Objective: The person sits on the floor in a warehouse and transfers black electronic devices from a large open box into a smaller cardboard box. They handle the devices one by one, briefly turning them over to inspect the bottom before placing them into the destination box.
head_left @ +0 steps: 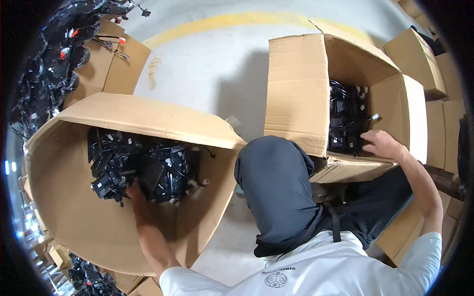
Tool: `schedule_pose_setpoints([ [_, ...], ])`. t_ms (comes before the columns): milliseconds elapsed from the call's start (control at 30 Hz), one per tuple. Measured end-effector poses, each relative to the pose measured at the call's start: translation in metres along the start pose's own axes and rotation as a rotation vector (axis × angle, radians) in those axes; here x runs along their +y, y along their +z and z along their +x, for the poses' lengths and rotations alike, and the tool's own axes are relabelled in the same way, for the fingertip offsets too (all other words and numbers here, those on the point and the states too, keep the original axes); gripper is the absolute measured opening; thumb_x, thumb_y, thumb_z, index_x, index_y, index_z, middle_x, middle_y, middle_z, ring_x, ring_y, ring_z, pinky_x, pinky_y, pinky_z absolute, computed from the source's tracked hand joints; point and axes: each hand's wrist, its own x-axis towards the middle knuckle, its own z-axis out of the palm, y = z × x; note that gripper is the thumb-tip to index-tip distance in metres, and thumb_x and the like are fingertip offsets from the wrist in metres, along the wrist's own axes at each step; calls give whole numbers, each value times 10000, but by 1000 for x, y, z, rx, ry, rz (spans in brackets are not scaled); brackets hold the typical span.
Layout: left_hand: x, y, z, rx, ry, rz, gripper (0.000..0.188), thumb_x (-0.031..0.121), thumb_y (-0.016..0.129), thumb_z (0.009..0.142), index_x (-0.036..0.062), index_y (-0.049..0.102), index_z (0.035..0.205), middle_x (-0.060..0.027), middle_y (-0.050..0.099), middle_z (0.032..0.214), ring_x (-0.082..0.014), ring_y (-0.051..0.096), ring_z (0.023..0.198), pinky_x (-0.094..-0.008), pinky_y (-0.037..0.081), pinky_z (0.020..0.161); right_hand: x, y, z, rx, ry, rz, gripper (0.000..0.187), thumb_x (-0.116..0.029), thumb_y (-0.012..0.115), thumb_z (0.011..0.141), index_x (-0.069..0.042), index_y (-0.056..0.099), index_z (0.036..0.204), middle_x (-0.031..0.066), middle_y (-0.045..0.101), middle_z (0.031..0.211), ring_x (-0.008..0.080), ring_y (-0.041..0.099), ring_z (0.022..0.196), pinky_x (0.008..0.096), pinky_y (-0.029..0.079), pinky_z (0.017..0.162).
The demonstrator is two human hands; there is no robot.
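My left hand [133, 188] reaches deep into a large cardboard box [64, 212] on the left. It touches a pile of black plastic parts with cables [168, 170] and small white connectors; its fingers are lost in shadow among them, so any grip is hidden. On the right, my right hand [383, 144] comes over the near edge of a second cardboard box [296, 84]. Its fingers are apart, beside more black parts with cables [345, 116], and nothing shows between them. White connectors stick up from that stack.
My bent knee [276, 167] stands between the two boxes. Black wrapped bundles with red and white connectors [54, 64] rise at the far left beside a brown carton [116, 64]. More cartons [414, 61] line the right side. A yellow stripe [222, 22] crosses the grey floor.
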Motion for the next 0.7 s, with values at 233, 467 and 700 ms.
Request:
schedule_pose_setpoints([
  [233,113,-117,-145,-163,88,-262,349,214,687,995,-9,645,1260,-81,703,1118,-212,656,968,-357,518,879,-66,-25,3,295,-162,285,338,-87,738,862,47,681,1168,216,713,1054,341,700,956,405,553,859],
  [467,228,-155,-299,-170,330,-601,319,197,588,1054,-2,538,1298,-95,685,1026,-146,653,679,-286,552,572,-278,-60,46,698,-659,412,629,-300,801,876,16,564,1365,218,624,1262,311,627,1159,404,502,1000],
  [700,300,-117,-371,-333,331,-792,394,303,585,1056,-27,571,1271,-137,699,1052,-187,677,781,-301,579,679,-392,-52,54,260,-956,1094,628,-197,843,829,24,564,1346,195,686,1182,241,669,1034,371,529,933],
])
